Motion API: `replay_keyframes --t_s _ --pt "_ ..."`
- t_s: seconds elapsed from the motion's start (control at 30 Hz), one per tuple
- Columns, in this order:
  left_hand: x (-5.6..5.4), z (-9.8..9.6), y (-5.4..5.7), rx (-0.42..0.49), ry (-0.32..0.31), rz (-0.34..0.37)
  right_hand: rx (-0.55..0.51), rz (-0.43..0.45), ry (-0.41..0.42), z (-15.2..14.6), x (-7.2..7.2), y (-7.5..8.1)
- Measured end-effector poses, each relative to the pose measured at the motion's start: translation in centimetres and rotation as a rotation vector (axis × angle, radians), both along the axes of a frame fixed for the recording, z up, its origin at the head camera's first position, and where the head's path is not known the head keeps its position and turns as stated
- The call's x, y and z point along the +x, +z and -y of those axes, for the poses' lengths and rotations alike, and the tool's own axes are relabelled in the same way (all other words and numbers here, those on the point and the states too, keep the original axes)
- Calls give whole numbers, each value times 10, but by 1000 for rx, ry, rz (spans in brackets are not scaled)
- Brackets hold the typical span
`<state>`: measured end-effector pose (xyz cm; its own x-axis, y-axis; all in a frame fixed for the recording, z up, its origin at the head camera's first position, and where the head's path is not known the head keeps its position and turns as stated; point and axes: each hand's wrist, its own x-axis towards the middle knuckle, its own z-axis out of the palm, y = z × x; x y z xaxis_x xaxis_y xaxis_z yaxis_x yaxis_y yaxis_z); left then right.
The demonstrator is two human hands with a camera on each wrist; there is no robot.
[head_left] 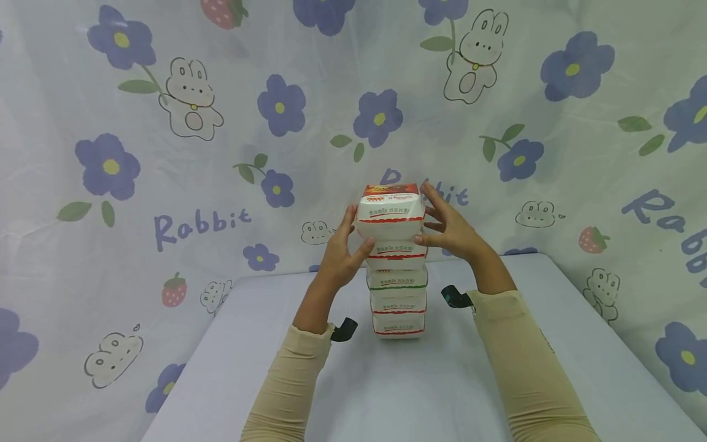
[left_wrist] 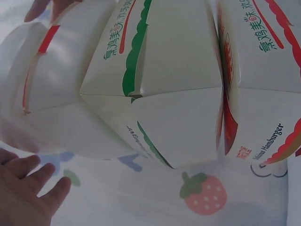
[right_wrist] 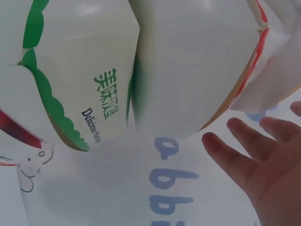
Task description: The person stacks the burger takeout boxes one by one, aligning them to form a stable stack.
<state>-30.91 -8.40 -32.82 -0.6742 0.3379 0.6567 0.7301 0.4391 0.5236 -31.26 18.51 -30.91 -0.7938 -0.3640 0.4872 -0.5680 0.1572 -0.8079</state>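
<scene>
Several white paper hamburger boxes stand one on another in a column in the head view. The top box (head_left: 391, 228) has a red printed lid and sits a little left of the red-trimmed box (head_left: 397, 263) under it. Below comes a green-trimmed box (head_left: 397, 280), then red-trimmed ones down to the bottom box (head_left: 399, 324). My left hand (head_left: 341, 255) is at the left side of the upper two boxes, fingers extended and thumb in front. Opposite it, my right hand (head_left: 453, 230) spreads its fingers along their right side, thumb near the second box's front corner.
A white-covered table (head_left: 265, 313) carries the column near its far edge. Close behind hangs a pale curtain (head_left: 320, 153) printed with flowers, rabbits and strawberries. A black wrist device (head_left: 345, 330) juts inward from the left cuff, and another (head_left: 456, 297) from the right, both beside the lower boxes.
</scene>
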Motion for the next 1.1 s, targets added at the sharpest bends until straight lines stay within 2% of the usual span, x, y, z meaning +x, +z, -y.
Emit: replay_keyframes --t_s 0.3,0.47,0.7,0.87,0.97,1.1 --pt "1 4 -1 8 7 24 13 18 -19 1 1 -2" --pt "2 8 -1 20 2 11 14 23 -12 3 1 -2" --pt "3 14 -7 9 3 3 24 32 -25 0 2 -5" --pt "8 28 -20 -42 33 50 41 36 -53 -11 3 -11" --pt "10 42 -34 -108 79 93 57 45 -69 -22 5 -20" --pt "14 67 -55 -218 164 149 107 72 -112 -38 10 -40"
